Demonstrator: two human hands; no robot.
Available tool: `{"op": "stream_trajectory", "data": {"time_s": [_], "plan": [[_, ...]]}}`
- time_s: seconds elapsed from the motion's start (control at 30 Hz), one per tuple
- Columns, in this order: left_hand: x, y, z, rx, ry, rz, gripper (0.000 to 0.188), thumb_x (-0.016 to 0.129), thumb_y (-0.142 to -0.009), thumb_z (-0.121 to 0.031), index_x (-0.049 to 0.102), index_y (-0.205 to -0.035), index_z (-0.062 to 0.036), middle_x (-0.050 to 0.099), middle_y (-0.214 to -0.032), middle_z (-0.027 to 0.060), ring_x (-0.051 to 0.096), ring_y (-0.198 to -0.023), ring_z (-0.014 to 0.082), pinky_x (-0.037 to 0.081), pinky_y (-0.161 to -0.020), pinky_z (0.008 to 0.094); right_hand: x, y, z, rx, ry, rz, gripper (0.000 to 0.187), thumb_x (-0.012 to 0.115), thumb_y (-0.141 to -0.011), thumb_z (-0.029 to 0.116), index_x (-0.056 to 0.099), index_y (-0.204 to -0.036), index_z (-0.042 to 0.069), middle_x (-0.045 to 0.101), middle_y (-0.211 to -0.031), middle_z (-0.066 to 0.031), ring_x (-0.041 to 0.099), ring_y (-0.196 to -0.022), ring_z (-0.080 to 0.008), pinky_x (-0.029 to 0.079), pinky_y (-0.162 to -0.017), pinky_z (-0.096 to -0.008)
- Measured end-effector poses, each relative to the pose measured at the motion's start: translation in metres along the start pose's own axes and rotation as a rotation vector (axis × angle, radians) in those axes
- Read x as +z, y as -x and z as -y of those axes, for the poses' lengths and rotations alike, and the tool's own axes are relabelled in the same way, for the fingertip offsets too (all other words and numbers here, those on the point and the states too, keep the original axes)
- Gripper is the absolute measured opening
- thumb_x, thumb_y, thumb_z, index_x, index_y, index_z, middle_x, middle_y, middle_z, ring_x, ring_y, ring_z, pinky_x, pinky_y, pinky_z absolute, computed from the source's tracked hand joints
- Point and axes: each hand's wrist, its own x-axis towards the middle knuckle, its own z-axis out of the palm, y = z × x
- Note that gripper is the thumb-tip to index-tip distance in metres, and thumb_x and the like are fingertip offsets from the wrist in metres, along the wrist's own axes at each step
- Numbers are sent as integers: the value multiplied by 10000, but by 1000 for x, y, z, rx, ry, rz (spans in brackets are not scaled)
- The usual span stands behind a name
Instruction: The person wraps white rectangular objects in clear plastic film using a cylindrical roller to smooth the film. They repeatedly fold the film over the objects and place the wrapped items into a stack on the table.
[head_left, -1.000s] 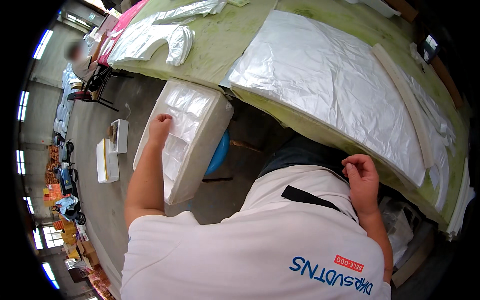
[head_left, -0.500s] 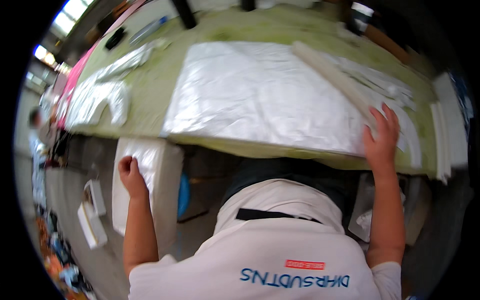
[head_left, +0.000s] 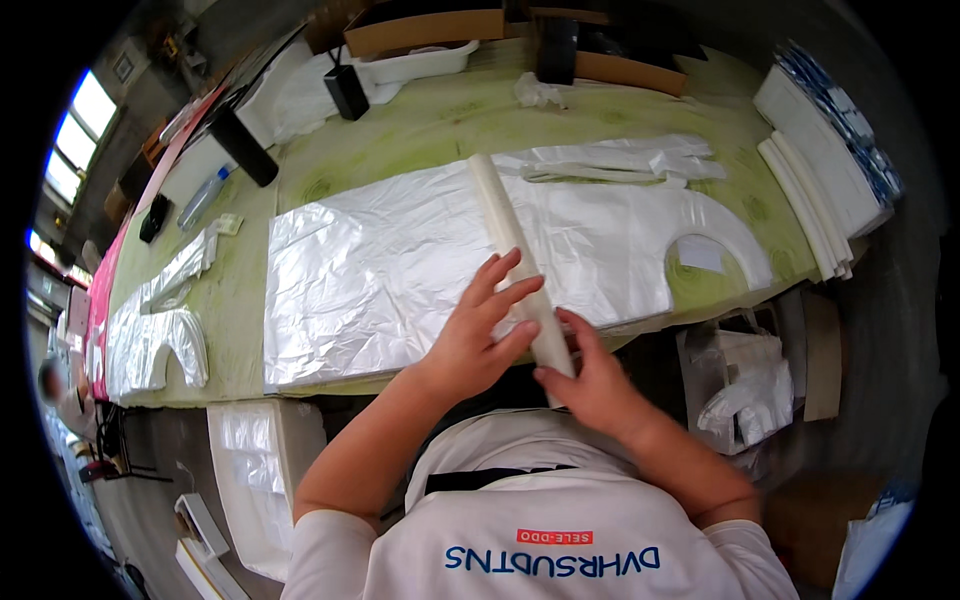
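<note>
A long off-white tube [head_left: 497, 205] lies slantwise across a flat stack of shiny white plastic sheeting [head_left: 360, 270], its near end reaching past the table's front edge. My right hand [head_left: 592, 378] grips that near end, thumb on one side and fingers on the other. Spread and lifted fingers of my left hand [head_left: 478, 325] lie along the tube's left side, the tips touching or just over it; exact contact is hard to tell. To the right, the sheeting has an arch-shaped cutout [head_left: 745, 235], like an apron's neck, with a small white paper [head_left: 700, 253] inside.
The table wears a green cloth [head_left: 235, 330]. Another folded white plastic piece [head_left: 130, 350] lies at left, near a clear bottle [head_left: 204, 198] and black cylinder [head_left: 243, 146]. White rolls [head_left: 800, 205] stand at right. Below are a white bin [head_left: 225, 490] and a box with crumpled plastic [head_left: 750, 395].
My left hand has come from a loose fist above the bin to the tube, fingers spread. My right hand has moved inward and taken the tube's near end. The view has shifted.
</note>
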Motion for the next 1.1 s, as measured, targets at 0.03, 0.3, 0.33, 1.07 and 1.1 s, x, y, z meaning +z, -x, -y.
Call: {"op": "stream_trajectory", "data": {"time_s": [0.03,0.3,0.33,1.07,1.1], "plan": [[10,-11,1,-46,-116,57,474,664,-936,-155,585,-1399,-92,338,-1611,213,234,-1515,453,281,-1205,483,10,2,-8,-39,-77,-21,781,764,-886,171,332,-1512,-7,592,-1269,-222,640,-1091,-284,533,-931,-376],[12,-26,-19,15,-415,119,449,698,-804,-49,676,-1249,-103,525,-1463,188,396,-1422,437,375,-1150,503,-11,26,-47,-47,-353,-71,609,710,-969,180,423,-1487,36,555,-1077,-67,525,-808,-90,499,-773,-245],[15,-39,-23,59,-367,148,439,703,-798,-49,676,-1233,-98,555,-1421,177,441,-1381,418,397,-1129,488,-17,29,-51,-49,-390,-97,575,702,-975,166,443,-1471,34,561,-1061,-52,526,-804,-85,497,-770,-239],[62,-127,-9,-563,93,136,168,670,-945,-185,643,-1029,-42,636,-884,2,567,-806,96,491,-727,274,-110,-5,-43,-698,491,-432,242,718,-826,103,706,-1061,48,677,-1106,-128,599,-988,-355,476,-914,-442],[62,-125,-11,-522,55,144,161,671,-944,-181,642,-1024,-44,633,-882,0,567,-809,96,489,-728,272,-117,-25,-38,-692,610,-450,242,712,-835,138,710,-1063,56,684,-1123,-127,599,-998,-350,471,-918,-449]]}}
